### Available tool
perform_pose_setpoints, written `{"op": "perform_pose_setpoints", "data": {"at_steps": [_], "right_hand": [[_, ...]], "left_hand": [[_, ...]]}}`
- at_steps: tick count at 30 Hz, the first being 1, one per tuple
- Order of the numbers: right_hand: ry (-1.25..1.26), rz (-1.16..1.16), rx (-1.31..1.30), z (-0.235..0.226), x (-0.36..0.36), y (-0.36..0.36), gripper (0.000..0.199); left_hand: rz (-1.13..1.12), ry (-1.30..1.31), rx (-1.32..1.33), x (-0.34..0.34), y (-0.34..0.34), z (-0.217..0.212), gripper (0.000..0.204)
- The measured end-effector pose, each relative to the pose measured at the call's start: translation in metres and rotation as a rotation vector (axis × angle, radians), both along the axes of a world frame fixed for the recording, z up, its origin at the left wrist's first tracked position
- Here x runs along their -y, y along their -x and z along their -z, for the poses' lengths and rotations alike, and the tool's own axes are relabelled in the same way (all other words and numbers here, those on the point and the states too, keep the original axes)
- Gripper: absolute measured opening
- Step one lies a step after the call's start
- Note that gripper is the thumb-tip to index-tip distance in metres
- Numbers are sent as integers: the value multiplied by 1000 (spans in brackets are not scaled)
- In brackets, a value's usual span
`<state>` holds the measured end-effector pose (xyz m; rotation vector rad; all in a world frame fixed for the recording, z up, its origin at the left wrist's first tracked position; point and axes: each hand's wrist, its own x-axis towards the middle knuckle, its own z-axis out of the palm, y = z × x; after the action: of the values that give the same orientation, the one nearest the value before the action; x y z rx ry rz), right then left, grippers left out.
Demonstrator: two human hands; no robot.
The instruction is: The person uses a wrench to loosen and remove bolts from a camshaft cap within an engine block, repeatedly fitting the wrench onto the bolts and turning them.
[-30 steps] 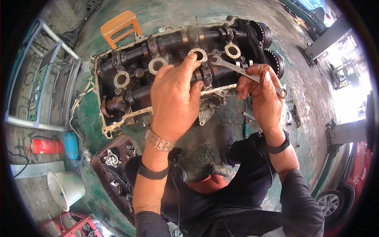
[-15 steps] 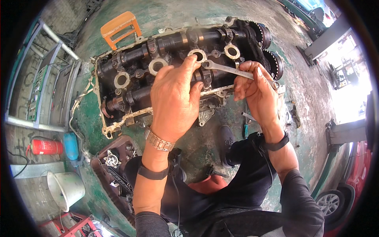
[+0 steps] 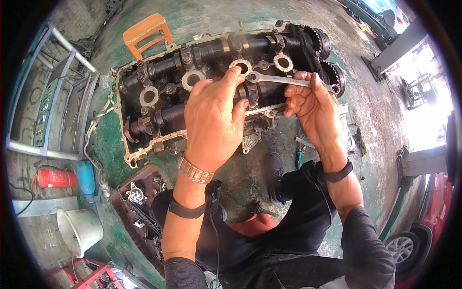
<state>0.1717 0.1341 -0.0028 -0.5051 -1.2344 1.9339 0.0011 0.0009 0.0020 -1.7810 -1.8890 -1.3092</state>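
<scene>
**Hands and spanner on a cylinder head**

A white plastic bucket [image 3: 79, 231] stands far left; its contents cannot be told. The left hand [image 3: 214, 120] presses loosely curled fingers on the dark greasy cylinder head [image 3: 159, 96]. The right hand [image 3: 313, 103] grips a silver ring spanner [image 3: 288, 81] lying across it.

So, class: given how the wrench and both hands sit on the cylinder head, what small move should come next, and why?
Probably swing the handle: the wrench has its ring end by the left hand on the cylinder head, and the right hand grips its far end.
</scene>
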Motion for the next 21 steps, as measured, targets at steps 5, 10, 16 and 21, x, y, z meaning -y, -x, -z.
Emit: {"op": "perform_pose_setpoints", "data": {"at_steps": [5, 10, 16, 21], "right_hand": [[4, 12, 37, -5, -2, 4, 39], [-27, 14, 70, -2, -2, 6, 37], [-26, 22, 49, -10, 0, 7, 34], [-45, -48, 88, -15, -2, 11, 30]], "left_hand": [[2, -9, -12, 0, 0, 2, 55], [14, -14, -7, 1, 2, 4, 56], [12, 1, 20, -2, -1, 1, 56], [11, 19, -69, -1, 0, -3, 61]]}}
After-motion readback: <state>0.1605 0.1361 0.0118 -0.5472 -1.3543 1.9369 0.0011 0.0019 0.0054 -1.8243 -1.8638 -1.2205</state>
